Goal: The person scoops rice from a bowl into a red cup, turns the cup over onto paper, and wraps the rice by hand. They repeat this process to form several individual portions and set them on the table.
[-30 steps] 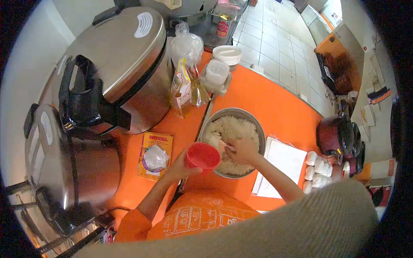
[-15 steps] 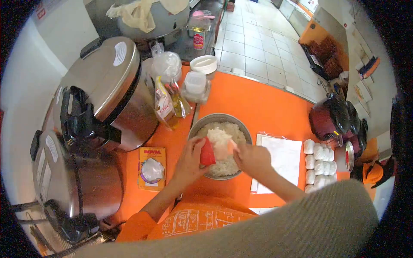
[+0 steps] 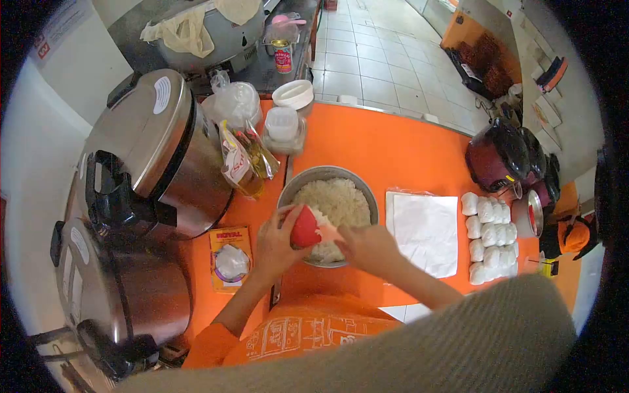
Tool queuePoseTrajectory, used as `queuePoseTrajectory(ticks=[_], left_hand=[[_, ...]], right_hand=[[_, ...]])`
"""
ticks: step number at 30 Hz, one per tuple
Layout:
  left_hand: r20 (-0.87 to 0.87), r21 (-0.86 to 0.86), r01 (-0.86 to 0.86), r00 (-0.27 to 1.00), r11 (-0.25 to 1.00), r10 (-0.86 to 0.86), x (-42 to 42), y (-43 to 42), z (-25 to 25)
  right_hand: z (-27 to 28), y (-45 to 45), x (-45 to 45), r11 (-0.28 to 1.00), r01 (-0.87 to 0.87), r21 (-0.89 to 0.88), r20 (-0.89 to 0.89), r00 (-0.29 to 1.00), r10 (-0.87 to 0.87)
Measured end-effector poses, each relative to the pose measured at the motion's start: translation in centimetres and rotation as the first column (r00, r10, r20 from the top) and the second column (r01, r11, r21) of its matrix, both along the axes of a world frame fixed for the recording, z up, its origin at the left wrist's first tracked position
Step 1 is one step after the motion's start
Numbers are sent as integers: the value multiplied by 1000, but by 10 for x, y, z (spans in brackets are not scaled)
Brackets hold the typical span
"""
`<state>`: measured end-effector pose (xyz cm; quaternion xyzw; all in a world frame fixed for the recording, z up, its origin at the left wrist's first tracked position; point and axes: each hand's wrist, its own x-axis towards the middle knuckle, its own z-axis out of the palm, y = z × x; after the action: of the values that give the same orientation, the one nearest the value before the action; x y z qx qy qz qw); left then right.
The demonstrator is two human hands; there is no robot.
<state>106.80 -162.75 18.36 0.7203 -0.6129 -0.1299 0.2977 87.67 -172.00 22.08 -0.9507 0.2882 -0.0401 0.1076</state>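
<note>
A round metal pot (image 3: 372, 188) of cooked white rice (image 3: 341, 200) stands on the orange table before me. Over its near left part, my left hand (image 3: 272, 245) grips a small red cup (image 3: 304, 228), tilted toward the right. My right hand (image 3: 372, 249) is closed around a pale pink rice paddle (image 3: 330, 233), its blade up against the cup's opening. Some rice shows at the cup's mouth; how full it is inside I cannot tell.
White paper sheets (image 3: 422, 232) lie right of the pot, then rows of white-wrapped bundles (image 3: 493, 229). Two large steel rice cookers (image 3: 154, 144) stand on the left, near a yellow box (image 3: 230, 259). Plastic tubs (image 3: 283, 124) and a bottle bag (image 3: 244, 160) sit behind. Dark red cookers (image 3: 495, 154) stand far right.
The red cup has turned, its opening now facing right, and the paddle has come down to it from over the rice. The rice heaped by the cup no longer shows. My view shifted slightly.
</note>
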Motion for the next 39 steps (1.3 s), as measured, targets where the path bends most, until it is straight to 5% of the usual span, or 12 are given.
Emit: queuePoseTrajectory(ticks=[3,10,19,21,25,27,31,35,39], left_hand=[[112,-126,-17,993,992,31,14,1,-1],[-436,-172,-149,898,974,60,24,-6,-23],[-726,-134,-241,684,961,70,37,1,-38],[-771,-169,-227,637,959,15,44,2,-43],[-377,-217,-16,924,976,-68,37,6,-10],[-216,-94,63,973,994,-82,17,2,-3],[-184,-141,8,982,990,-34,-23,-8,-10],[-209,-149,-56,978,987,24,-30,-11,-18],[-177,-208,-7,984,978,-30,-27,-9,-8]], right_hand=[[4,-31,4,995,96,-31,-145,984,-99],[-70,-74,53,994,-2,107,-354,934,40],[-106,-48,35,959,9,284,-122,992,26],[-70,-42,15,953,9,304,-64,998,11],[-21,-27,-7,972,177,154,-136,978,-156],[-17,-12,-6,989,143,-21,-162,976,-145],[-7,23,-3,884,-120,-453,-225,974,17],[-9,31,-19,912,-106,-396,-22,994,106],[-17,35,-27,985,18,-173,173,985,12]])
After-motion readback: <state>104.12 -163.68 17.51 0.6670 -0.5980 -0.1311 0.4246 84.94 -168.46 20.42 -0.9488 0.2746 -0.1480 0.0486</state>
